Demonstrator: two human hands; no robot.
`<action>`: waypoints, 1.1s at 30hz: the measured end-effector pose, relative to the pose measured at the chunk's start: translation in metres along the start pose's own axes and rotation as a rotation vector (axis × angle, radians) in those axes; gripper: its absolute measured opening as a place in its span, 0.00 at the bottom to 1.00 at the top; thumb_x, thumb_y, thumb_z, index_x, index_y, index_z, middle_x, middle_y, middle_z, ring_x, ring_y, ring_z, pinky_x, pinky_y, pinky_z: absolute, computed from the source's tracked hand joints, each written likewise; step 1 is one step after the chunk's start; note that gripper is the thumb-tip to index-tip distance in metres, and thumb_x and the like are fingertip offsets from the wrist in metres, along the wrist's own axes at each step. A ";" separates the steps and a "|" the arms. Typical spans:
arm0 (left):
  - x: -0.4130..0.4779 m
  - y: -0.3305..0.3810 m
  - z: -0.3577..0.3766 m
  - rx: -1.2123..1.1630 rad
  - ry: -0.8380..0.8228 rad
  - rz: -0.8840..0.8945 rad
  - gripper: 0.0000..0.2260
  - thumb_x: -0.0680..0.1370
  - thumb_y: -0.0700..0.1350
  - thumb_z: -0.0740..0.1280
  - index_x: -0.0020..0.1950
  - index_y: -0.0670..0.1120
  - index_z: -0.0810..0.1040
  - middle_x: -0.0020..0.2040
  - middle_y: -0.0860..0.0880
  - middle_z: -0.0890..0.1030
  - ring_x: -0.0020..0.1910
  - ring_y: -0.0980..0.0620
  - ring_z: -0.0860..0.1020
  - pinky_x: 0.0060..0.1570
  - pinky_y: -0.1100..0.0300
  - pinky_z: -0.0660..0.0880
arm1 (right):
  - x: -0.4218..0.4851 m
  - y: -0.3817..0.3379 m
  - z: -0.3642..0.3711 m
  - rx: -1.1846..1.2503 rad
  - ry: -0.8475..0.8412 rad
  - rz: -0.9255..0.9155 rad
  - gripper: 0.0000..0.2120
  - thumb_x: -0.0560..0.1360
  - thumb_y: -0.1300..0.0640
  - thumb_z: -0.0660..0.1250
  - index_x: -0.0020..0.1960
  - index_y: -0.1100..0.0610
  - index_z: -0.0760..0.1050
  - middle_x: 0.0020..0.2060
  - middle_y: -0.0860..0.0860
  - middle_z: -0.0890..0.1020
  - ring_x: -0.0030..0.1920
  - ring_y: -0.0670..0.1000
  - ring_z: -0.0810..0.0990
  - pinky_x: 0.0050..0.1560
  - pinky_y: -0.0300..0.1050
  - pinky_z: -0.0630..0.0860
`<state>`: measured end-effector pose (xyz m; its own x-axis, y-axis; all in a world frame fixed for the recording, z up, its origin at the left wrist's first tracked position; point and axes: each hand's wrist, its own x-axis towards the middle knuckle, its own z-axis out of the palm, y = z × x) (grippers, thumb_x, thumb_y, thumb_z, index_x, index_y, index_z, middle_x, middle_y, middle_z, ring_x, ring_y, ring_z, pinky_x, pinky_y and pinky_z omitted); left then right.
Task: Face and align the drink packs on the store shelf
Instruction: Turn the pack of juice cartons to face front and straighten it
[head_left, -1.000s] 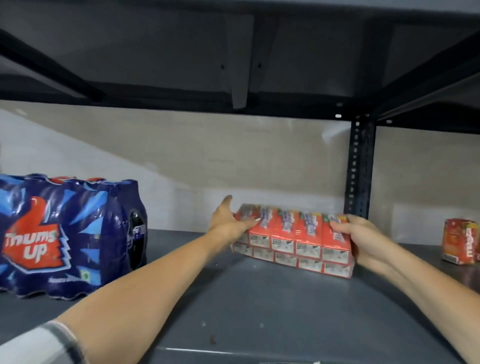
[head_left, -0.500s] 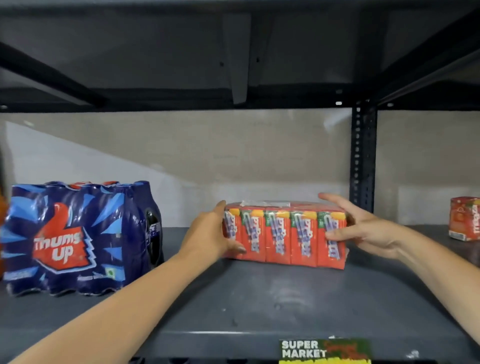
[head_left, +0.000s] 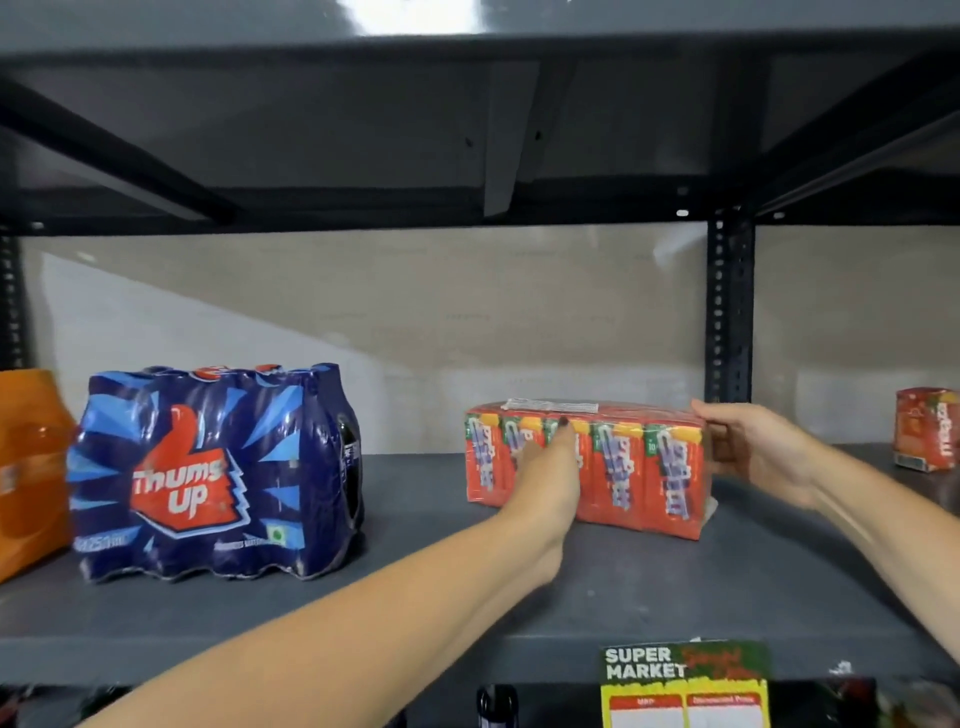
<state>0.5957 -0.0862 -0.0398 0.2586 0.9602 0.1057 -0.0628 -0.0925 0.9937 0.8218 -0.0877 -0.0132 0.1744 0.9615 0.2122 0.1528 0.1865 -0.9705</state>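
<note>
Your left hand (head_left: 545, 478) lies flat against the front face of the red juice-carton pack (head_left: 623, 467), fingers stretched together and pressed on the cartons, one dark-painted nail showing near the pack's top edge — it is not curled round anything. Your right hand (head_left: 756, 449) cups the pack's right end, thumb laid along the upper corner and fingers spread against the side, so the pack sits braced between your two hands. The pack stands upright on the grey shelf (head_left: 467, 597), right of centre, its printed fronts toward you, its right end a touch nearer the front edge than its left, a white label stuck on its plastic-wrapped top. Well apart to the left stands the blue Thums Up bottle pack (head_left: 208, 478), logo facing you, and just beside that, at the frame's left border, an orange bottle pack (head_left: 28, 467) is partly cut off. Far to the right, beyond the black perforated upright (head_left: 730, 312), a small red carton pack (head_left: 927, 436) stands on the neighbouring bay with its lettering turned sideways. A Super Market price tag (head_left: 685, 686) hangs on the shelf's front lip below your right forearm — its price fields are too blurred to read.
</note>
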 end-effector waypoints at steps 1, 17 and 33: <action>0.006 0.001 0.000 -0.009 -0.005 0.010 0.28 0.79 0.62 0.55 0.76 0.50 0.65 0.75 0.50 0.69 0.72 0.50 0.68 0.72 0.51 0.61 | -0.006 -0.003 0.002 0.007 -0.033 -0.015 0.11 0.79 0.52 0.63 0.43 0.56 0.80 0.36 0.52 0.84 0.36 0.47 0.81 0.41 0.44 0.76; 0.009 -0.005 -0.031 0.122 -0.163 0.376 0.17 0.66 0.62 0.73 0.46 0.67 0.67 0.34 0.77 0.78 0.37 0.76 0.78 0.32 0.79 0.70 | 0.052 -0.011 0.083 0.028 0.119 0.048 0.31 0.79 0.35 0.53 0.72 0.56 0.65 0.65 0.59 0.74 0.62 0.57 0.75 0.50 0.53 0.78; 0.031 0.018 -0.095 -0.048 -0.102 0.130 0.67 0.48 0.46 0.85 0.79 0.56 0.49 0.58 0.42 0.80 0.56 0.48 0.80 0.67 0.51 0.68 | 0.087 0.000 0.092 -0.137 0.124 0.046 0.23 0.71 0.43 0.66 0.58 0.58 0.73 0.45 0.54 0.81 0.45 0.53 0.79 0.48 0.51 0.78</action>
<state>0.5112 -0.0334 -0.0224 0.3421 0.9088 0.2387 -0.1472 -0.1991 0.9689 0.7479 0.0145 -0.0055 0.3018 0.9345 0.1887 0.2714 0.1055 -0.9567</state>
